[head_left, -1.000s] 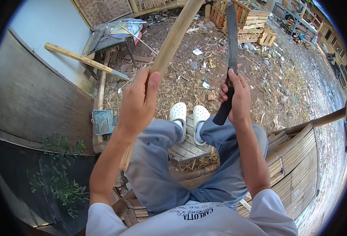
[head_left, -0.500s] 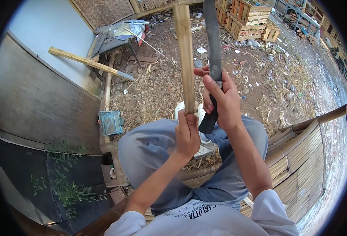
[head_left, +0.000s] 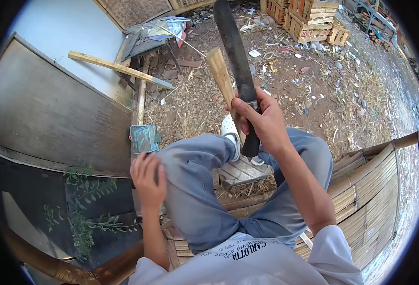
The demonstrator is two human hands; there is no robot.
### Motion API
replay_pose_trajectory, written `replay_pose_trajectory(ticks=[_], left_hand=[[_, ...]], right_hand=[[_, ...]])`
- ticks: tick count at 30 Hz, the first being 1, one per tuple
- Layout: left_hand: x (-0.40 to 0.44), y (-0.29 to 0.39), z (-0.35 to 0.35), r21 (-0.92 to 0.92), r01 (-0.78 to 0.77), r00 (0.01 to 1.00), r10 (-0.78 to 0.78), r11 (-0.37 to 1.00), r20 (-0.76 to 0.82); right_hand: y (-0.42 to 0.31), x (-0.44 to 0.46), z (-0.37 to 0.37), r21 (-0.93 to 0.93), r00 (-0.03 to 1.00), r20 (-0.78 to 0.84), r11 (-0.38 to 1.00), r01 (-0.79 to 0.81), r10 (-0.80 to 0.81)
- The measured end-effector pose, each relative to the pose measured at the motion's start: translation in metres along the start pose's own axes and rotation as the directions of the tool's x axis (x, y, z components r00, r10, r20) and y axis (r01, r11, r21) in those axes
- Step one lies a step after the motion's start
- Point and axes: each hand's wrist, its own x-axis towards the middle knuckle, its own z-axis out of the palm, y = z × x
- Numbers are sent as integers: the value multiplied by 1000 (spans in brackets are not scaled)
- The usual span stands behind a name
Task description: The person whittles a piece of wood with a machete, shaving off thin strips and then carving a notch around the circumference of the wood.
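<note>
Foliage point(head_left: 83, 209) is spreading at the near left, while a timber plank point(head_left: 119, 69) is slanting beyond it and a blue plastic basket point(head_left: 144, 138) is lying near the left knee point(head_left: 181, 154). The left hand point(head_left: 147, 183) is hovering beside or resting against that knee, the exact contact not showing; its fingers are curving loosely, slightly parted, and are holding nothing. Toward the centre, a wooden piece point(head_left: 220, 73) is standing tilted, its broad end pointing far and its narrower part passing behind the right hand point(head_left: 270, 124). Pale, uneven faces along it are suggesting that some shaving is already done; how much is left, the view is not revealing. Just right of it, a machete point(head_left: 235, 52) is pointing far, and no cut is visibly being made. The right hand's fingers are closing around its black handle point(head_left: 251, 141), apparently pinning the wood alongside. Slatted crates point(head_left: 309, 26) are standing at the far right; a split-bamboo surface point(head_left: 371, 190) is extending along the near right.
</note>
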Motion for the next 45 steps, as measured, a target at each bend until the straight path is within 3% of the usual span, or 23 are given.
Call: replay_pose_trajectory(ticks=[1,3,4,5,8,9,11,14,18,19,20,21,24,28,29,31,32,33,35,36,37,39,45], left_hand=[[-8,-3,-4,8,3,1000,-3,1000,-1],[-23,-9,-4,-410,259,915,-358,875,-187],[-34,-5,-2,-389,85,977,-154,917,-149],[-39,-15,11,-389,89,976,-158,917,-149],[-64,-51,69,-319,482,870,-488,816,69],[-58,-49,65,-324,486,867,-495,812,60],[-31,-39,42,-303,558,781,-613,773,-125],[17,13,-1,-586,211,877,-416,783,-240],[58,66,-2,-762,-236,957,10,603,-289],[62,69,9,-778,-208,971,26,593,-240],[68,70,20,-862,-197,977,24,468,-210],[69,69,27,-927,-177,984,26,332,-178],[54,80,37,-983,-17,1000,-8,183,-19],[43,82,45,-964,21,999,20,266,27],[41,84,48,-970,31,999,-45,241,21],[40,86,52,-977,39,993,-115,211,15],[37,87,54,-966,3,990,-137,257,-33],[34,89,56,-952,-27,984,-160,304,-79],[28,89,59,-962,-52,980,-170,268,-100],[26,88,60,-968,-89,976,-175,233,-132],[24,86,62,-970,-75,976,-180,232,-118],[23,81,68,-972,-156,956,-221,174,-193],[30,99,60,-995,-45,906,-423,-86,-5]], right_hand=[[2,-2,-1,6,1000,7,1000,1,-1],[4,-2,1,-35,999,46,999,-6,8],[5,0,2,-34,999,51,999,-3,4],[6,0,3,-37,998,63,999,4,-1],[14,-4,3,-56,995,102,998,-5,11],[16,-4,3,-54,995,97,999,4,1],[20,-4,1,-60,994,105,998,-11,17],[40,-15,-2,-77,991,84,992,-101,108],[78,-39,1,-158,978,11,966,-203,207],[88,-44,4,-230,976,-19,949,-217,218],[99,-47,5,-270,989,-23,951,-149,149],[106,-48,7,-243,983,-65,953,-180,169],[111,-64,6,-142,980,11,971,-194,198],[122,-71,10,-258,963,-32,928,-268,269],[128,-76,12,-250,959,-41,927,-280,279],[146,-85,15,-450,968,-250,888,-98,-20],[157,-91,7,-602,965,-228,798,-36,-129],[156,-97,4,-603,966,-227,796,-43,-120],[152,-112,4,-199,875,-389,901,-386,290],[148,-117,1,-140,856,-357,885,-444,373],[145,-122,0,-137,850,-357,879,-457,387],[141,-128,0,82,809,-337,871,-484,482],[146,-129,10,200,817,-277,862,-466,506]])
